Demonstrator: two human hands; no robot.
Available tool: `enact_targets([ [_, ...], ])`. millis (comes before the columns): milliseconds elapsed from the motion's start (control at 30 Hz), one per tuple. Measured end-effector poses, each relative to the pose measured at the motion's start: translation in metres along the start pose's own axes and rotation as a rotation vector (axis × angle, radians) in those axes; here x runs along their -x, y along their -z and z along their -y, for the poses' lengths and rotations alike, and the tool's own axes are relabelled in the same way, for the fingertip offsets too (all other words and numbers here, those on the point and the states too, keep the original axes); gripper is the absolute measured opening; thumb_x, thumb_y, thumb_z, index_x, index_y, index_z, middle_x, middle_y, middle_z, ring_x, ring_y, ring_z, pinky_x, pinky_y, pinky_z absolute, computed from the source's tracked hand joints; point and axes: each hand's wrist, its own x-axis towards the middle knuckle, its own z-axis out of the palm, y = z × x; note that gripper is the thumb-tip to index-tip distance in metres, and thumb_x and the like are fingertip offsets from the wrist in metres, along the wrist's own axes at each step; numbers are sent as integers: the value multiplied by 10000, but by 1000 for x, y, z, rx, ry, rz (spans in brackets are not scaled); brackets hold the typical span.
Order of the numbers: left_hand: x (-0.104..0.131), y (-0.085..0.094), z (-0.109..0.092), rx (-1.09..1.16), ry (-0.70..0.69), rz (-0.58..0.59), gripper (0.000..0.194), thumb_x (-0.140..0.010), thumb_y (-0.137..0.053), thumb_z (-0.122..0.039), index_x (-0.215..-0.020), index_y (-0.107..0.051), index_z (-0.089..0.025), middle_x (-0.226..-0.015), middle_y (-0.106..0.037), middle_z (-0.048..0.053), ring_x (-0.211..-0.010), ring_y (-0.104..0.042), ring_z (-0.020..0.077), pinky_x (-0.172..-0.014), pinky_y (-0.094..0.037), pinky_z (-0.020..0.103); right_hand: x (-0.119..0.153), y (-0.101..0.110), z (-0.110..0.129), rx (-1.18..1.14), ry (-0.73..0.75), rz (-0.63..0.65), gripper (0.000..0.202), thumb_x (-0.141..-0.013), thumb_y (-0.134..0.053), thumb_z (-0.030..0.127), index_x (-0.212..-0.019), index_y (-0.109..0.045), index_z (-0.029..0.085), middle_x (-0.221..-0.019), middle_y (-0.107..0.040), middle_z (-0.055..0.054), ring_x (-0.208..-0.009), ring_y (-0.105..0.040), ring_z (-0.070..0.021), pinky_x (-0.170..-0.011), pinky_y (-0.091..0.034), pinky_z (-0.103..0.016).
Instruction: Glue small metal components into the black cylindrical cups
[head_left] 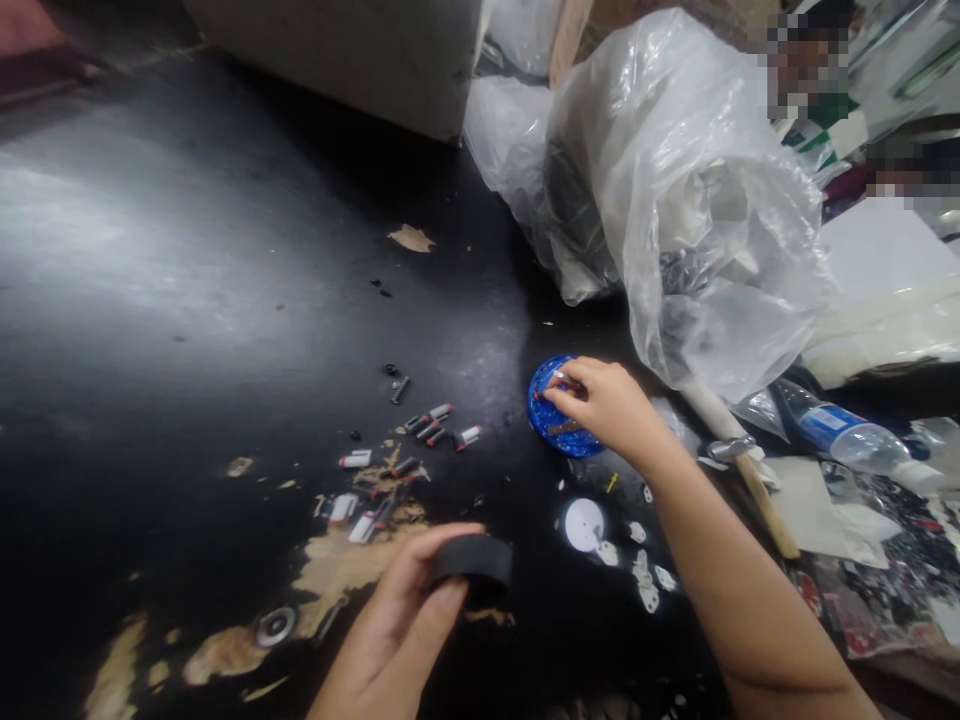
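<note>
While the left hand [390, 640] grips a round black rubber ring [472, 566] between thumb and fingers low over the worn black tabletop [187, 330], the right hand [604, 405] pinches a small slender part over a round blue plastic dish [556, 425]. Small red-and-white cylindrical parts [420, 450] lie scattered between them, and a crumpled clear plastic bag [675, 200] slumps just behind the dish.

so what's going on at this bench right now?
A person works at a worn black table. The left hand holds a black ring-shaped part just above the surface. The right hand reaches into a small blue round dish, fingertips on something in it. Small red-and-white cylindrical parts lie scattered between them; clear plastic bags sit behind.
</note>
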Motion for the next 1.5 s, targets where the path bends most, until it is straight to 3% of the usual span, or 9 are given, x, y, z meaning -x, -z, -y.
enact_targets([
  [233,1,-8,-14,222,58,-17,306,-834,-707,-430,-1095,-688,-273,-1106,-707,35,-1046,-649,216,-895,-536,286,19,5,0,-277,-64,-69,134,-844,-643,295,-802,-690,178,-774,-664,-19,-699,-572,-137,-661,-430,-264],
  [367,3,-19,-31,495,164,-12,303,-849,-705,-420,-1100,-654,-257,-998,-733,22,-847,-699,168,-765,-582,284,50,6,22,-508,-100,-63,233,-849,-655,400,-819,-692,172,-700,-647,1,-589,-539,-104,-551,-426,-227],
  [500,4,-24,-43,624,178,64,316,-859,-712,-359,-1122,-638,-201,-941,-755,54,-792,-719,161,-724,-594,275,79,-2,49,-716,-109,-15,253,-830,-693,447,-819,-709,195,-652,-629,17,-500,-468,-79,-464,-364,-208],
  [767,11,-23,-42,695,195,155,231,-909,-661,-312,-1113,-656,-203,-1000,-762,46,-798,-730,145,-761,-604,273,101,-3,75,-628,-29,-119,105,-841,-699,347,-809,-729,252,-763,-717,3,-678,-640,-141,-598,-484,-229],
  [1067,12,-27,-40,621,143,72,269,-872,-698,-353,-1097,-662,-210,-971,-764,35,-797,-724,150,-747,-595,262,113,2,76,-613,-43,-146,121,-850,-693,377,-823,-730,264,-770,-717,-1,-671,-645,-149,-566,-488,-236],
  [1267,8,-13,-27,284,-59,32,244,-920,-625,-378,-1146,-597,-290,-1124,-687,-16,-1000,-665,157,-875,-548,290,118,-3,68,-721,-144,-122,174,-842,-708,414,-814,-721,243,-706,-673,15,-599,-568,-116,-558,-441,-232],
  [1400,12,-13,-31,13,-161,-4,148,-927,-608,-321,-1053,-574,-252,-992,-677,-6,-975,-648,163,-871,-499,271,123,-23,72,-1008,-269,-292,151,-854,-703,400,-867,-687,250,-665,-583,36,-581,-489,-100,-562,-406,-235],
  [1500,19,-23,-32,-55,-182,86,118,-928,-594,-299,-1036,-578,-253,-970,-676,-5,-949,-647,160,-851,-487,260,124,-38,85,-1188,-258,-443,139,-892,-653,406,-905,-657,268,-742,-566,33,-632,-495,-100,-639,-436,-247],
])
